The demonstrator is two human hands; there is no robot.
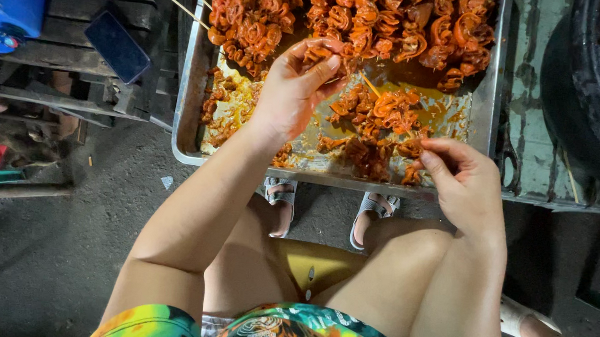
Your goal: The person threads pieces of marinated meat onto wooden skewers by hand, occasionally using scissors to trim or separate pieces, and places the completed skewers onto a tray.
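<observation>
My left hand (293,89) is curled over the metal tray (194,75), fingertips pinched shut on a coiled orange piece of marinated meat (321,49) with a thin bamboo stick (371,86) poking out just below it. My right hand (464,181) sits at the tray's near rim, thumb and fingers closed on another loose piece (413,150). To thread well, I judge the coil should stay tight and centred on the stick, fingertips clear of the point. Finished skewers (369,17) crowd the far half beyond my left hand; the open, saucy floor lies between my hands. The near rim is just under my right wrist, a dark pan (599,78) further right.
</observation>
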